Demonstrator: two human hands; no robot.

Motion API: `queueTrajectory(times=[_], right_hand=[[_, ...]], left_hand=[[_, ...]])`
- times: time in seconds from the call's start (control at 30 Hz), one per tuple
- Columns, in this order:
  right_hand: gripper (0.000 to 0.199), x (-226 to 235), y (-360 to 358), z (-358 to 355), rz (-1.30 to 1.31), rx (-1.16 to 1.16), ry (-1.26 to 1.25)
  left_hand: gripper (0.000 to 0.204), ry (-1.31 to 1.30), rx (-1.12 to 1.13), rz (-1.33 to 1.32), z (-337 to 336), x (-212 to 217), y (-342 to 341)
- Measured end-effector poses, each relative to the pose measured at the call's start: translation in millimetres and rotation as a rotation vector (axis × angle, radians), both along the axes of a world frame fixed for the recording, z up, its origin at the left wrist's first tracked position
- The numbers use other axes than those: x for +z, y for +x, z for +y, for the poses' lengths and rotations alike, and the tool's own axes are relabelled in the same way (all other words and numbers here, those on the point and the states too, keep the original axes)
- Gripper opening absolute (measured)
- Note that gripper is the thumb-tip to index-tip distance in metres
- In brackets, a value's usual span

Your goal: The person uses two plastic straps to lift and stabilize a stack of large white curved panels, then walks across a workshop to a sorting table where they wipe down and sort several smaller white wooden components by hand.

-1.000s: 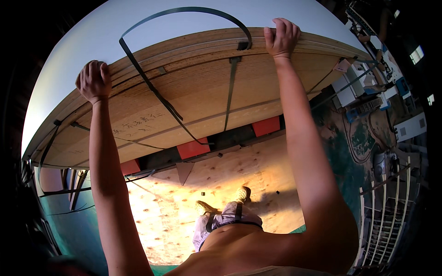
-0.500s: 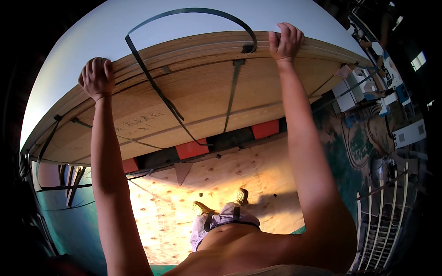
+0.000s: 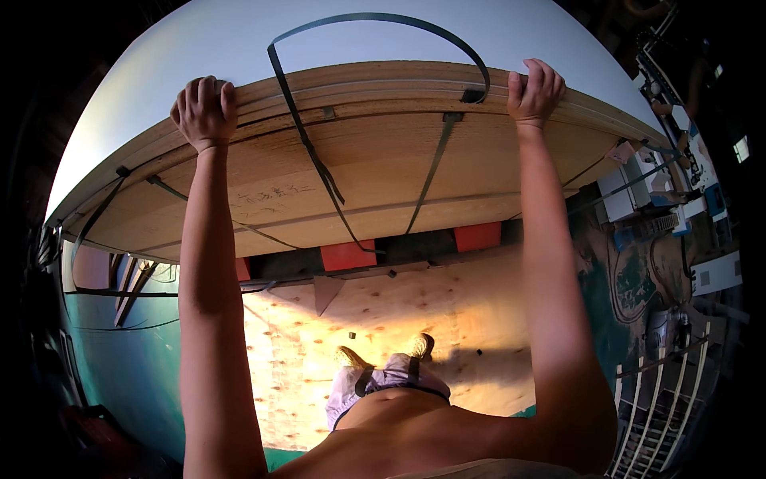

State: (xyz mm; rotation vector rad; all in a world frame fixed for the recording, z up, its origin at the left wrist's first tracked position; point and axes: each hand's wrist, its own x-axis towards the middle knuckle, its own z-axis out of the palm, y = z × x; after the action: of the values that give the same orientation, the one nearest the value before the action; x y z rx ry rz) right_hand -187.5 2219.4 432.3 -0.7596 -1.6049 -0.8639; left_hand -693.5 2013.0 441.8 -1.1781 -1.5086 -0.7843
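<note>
Overhead, strapped plywood stack [image 3: 383, 152] apparently hides red blocks [image 3: 348, 255].

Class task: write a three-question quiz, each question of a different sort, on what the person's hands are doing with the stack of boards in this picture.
1. True or false: both hands grip the top edge of the plywood stack.
2. What loops over the white top sheet? A) rope B) dark strap C) chain
3. Fill in: under the stack sit red ____.

Key:
1. True: left hand and right hand curl over the edge.
2. B, the dark strap.
3. Blocks.
</note>
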Motion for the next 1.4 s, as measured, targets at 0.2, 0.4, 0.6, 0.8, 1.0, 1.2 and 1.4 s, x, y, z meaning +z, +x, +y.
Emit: queueTrajectory(times=[0.2, 0.4, 0.6, 0.8, 1.0, 1.2, 1.4], right_hand=[[0.038, -3, -5, 6, 0.004, 0.016, 0.027], [0.038, -2, -4, 5, 0.004, 0.018, 0.027], [0.037, -2, -4, 4, 0.001, 0.014, 0.027], [0.037, -3, -4, 4, 0.002, 0.014, 0.031], [0.037, -2, -3, 5, 0.007, 0.018, 0.033], [0.035, -4, -10, 8, -0.008, 0.022, 0.000], [0.032, -5, 9, 13, -0.046, -0.006, -0.002]], left_hand=[[0.029, -0.034, 0.019, -0.026, -4, -2, -5], [0.028, -0.019, 0.019, -0.012, -3, -2, -4], [0.031, -0.006, -0.007, 0.000, -2, -2, -5], [0.032, -0.021, -0.006, -0.004, -1, -3, -5], [0.033, -0.028, 0.006, -0.005, 0, -4, -4], [0.030, -0.092, 0.057, -0.035, -10, -1, -6], [0.030, -0.060, 0.005, -0.024, 0, 1, 0]])
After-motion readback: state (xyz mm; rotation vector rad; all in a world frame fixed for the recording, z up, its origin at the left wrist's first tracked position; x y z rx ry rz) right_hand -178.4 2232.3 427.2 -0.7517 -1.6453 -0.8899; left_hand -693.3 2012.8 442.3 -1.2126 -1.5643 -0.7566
